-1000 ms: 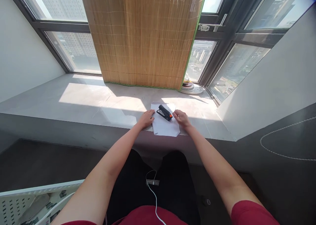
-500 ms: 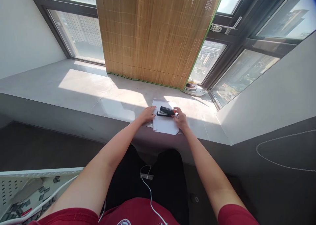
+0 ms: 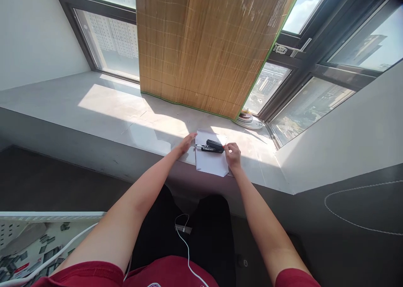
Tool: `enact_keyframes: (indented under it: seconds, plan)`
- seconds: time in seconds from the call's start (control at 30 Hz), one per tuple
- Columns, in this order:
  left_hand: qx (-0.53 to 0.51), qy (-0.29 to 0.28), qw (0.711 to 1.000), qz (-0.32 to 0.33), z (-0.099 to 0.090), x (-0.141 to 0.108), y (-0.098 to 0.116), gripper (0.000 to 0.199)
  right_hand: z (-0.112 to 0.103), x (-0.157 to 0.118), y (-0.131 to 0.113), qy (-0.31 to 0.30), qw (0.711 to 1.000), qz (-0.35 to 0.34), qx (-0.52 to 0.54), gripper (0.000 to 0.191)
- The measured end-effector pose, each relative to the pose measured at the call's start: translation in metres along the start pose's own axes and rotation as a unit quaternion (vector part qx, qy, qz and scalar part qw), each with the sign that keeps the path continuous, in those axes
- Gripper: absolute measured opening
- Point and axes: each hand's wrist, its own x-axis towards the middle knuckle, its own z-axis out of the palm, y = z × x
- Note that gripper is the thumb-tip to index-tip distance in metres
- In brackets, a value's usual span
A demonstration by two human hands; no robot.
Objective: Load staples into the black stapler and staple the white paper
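Observation:
A black stapler (image 3: 214,146) lies on white paper (image 3: 210,165) at the front edge of the window sill. At its right end, my right hand (image 3: 233,154) is closed with its fingertips on the stapler, near a small red part. A metal strip now sticks out from the stapler's left end. My left hand (image 3: 188,143) is at the paper's left edge, its fingers stretched toward the upper left corner.
A bamboo blind (image 3: 201,48) hangs behind the sill (image 3: 151,127). Stacked plates (image 3: 248,120) stand at the back right corner. A white basket (image 3: 63,214) is at the lower left, and a white cable (image 3: 189,251) hangs over my lap.
The metal strip has come out of the stapler's left end. My left hand has shifted slightly away from the stapler, and my right hand's fingers have closed at its right end. The view has tilted.

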Motion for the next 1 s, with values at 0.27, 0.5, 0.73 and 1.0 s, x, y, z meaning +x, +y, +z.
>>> enact_keyframes:
  seconds: [0.27, 0.5, 0.73, 1.0]
  plan:
    - [-0.391, 0.121, 0.908, -0.091, -0.018, -0.011, 0.018, 0.045, -0.005, 0.024, -0.013, -0.179, 0.983, -0.040, -0.009, 0.047]
    - [-0.590, 0.145, 0.788, -0.103, -0.010, -0.036, 0.020, 0.064, 0.005, 0.031, -0.070, -0.139, 0.975, -0.160, -0.073, 0.014]
    - [-0.622, 0.142, 0.766, -0.079, -0.005, -0.043, 0.020, 0.076, 0.019, 0.009, -0.142, -0.122, 0.873, -0.422, -0.210, 0.030]
    - [-0.609, 0.148, 0.779, -0.039, -0.005, -0.047, 0.020, 0.080, 0.023, -0.008, -0.152, -0.176, 0.793, -0.533, -0.238, 0.035]
